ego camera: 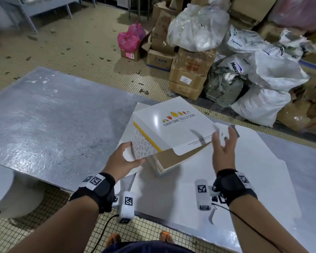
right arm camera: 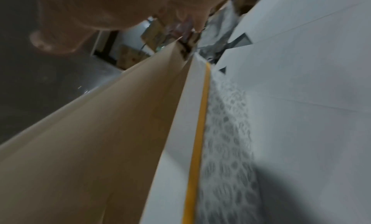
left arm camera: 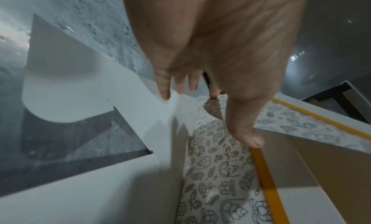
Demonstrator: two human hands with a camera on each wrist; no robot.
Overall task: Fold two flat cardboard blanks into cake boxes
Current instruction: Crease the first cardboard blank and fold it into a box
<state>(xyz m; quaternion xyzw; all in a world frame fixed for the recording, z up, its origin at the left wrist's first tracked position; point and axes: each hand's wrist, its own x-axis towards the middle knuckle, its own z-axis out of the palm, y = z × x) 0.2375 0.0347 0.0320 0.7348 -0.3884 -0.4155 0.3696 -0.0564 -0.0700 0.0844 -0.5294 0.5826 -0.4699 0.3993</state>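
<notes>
A half-formed white cake box (ego camera: 173, 125) printed "EVERY CAKE TELLS A STORY" stands on a flat white blank (ego camera: 244, 179) on the metal table (ego camera: 53, 115). Its lid is raised at the near side, showing the brown inside (right arm camera: 100, 140). My left hand (ego camera: 133, 153) lies against the box's left patterned wall (left arm camera: 220, 171), fingers straight and thumb (left arm camera: 246, 132) stretched along the wall near the yellow stripe. My right hand (ego camera: 223, 137) is blurred, fingers spread, at the lid's near right corner. Whether it touches the lid I cannot tell. In the right wrist view the right hand (right arm camera: 120, 24) hovers over the lid's edge.
Stacked cardboard cartons (ego camera: 190, 66), white sacks (ego camera: 268, 73) and a pink bag (ego camera: 130, 39) crowd the floor beyond the table. A white rounded tab of the blank (left arm camera: 80, 84) lies flat left of the box. A pale round object (ego camera: 0, 189) sits below the table's near left edge.
</notes>
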